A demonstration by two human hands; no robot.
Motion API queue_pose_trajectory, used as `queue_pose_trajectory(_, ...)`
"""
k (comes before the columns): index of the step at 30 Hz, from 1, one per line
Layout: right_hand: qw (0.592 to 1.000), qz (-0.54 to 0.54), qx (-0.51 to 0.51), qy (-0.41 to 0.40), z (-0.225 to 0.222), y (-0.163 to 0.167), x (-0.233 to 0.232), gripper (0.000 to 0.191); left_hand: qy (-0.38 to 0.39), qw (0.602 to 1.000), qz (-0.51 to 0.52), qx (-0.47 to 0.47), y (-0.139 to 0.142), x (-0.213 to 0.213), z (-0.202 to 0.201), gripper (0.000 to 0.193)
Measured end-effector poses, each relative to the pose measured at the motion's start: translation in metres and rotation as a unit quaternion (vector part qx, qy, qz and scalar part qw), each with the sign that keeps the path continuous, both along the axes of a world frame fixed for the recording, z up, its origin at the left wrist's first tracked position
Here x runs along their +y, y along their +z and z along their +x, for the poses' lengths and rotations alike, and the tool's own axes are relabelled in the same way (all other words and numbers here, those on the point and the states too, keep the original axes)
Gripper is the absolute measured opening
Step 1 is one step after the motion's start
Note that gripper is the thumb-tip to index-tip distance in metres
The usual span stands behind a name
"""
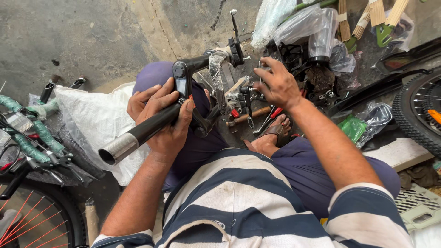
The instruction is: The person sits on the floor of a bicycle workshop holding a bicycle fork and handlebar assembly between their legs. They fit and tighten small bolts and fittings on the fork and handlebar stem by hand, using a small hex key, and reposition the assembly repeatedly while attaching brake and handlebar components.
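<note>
My left hand (163, 115) grips a black bicycle handlebar tube (138, 134) with a bare metal end, resting over my knee. A black stem clamp (183, 76) and a plastic-wrapped bar section (217, 64) with a brake lever (236, 41) continue up from it. My right hand (278, 85) reaches out over a heap of small tools and parts on the floor, fingers spread and bent down onto them; whether it holds anything is hidden. A wooden-handled hammer (248, 115) and red-handled pliers (273, 115) lie just below that hand, by my sandalled foot (271, 135).
A white sack (98, 119) lies at left beside a bicycle wheel with red spokes (32, 216) and green-wrapped frame parts (27, 133). Another tyre (415, 110) is at right. Plastic bags (312, 25) and wooden sticks (372, 14) sit at the top; a grey grid tray (420, 206) at lower right.
</note>
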State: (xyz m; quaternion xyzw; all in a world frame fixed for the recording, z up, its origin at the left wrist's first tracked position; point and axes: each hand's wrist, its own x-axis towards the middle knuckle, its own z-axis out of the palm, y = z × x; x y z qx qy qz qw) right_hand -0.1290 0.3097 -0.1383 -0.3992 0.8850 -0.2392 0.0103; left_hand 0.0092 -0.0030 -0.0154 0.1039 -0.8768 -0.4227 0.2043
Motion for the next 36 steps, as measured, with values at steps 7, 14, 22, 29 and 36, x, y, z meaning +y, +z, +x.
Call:
queue_pose_trajectory(7, 0.998, 0.008, 0.006, 0.066, 0.01, -0.018, 0.02, 0.04, -0.003, 1.0, -0.004, -0.007, -0.002, -0.001, 0.002, 0.031)
queue_pose_trajectory(14, 0.73, -0.086, -0.577, -0.356, 0.056, -0.004, -0.011, 0.039, 0.001, 1.0, -0.001, -0.005, -0.002, 0.002, 0.004, 0.03)
queue_pose_trajectory(22, 0.989, 0.036, -0.136, 0.042, 0.048, 0.069, 0.0, 0.073, -0.012, 1.0, -0.009, -0.001, -0.004, -0.002, 0.004, 0.032)
queue_pose_trajectory(29, 0.994, 0.011, 0.016, 0.106, 0.025, 0.041, 0.002, 0.03, -0.015, 1.0, 0.0, -0.005, -0.006, -0.003, 0.005, 0.032)
queue_pose_trajectory(36, 0.756, -0.095, -0.551, -0.34, -0.023, -0.029, -0.029, 0.028, -0.012, 1.0, -0.001, -0.006, -0.005, -0.001, 0.005, 0.032)
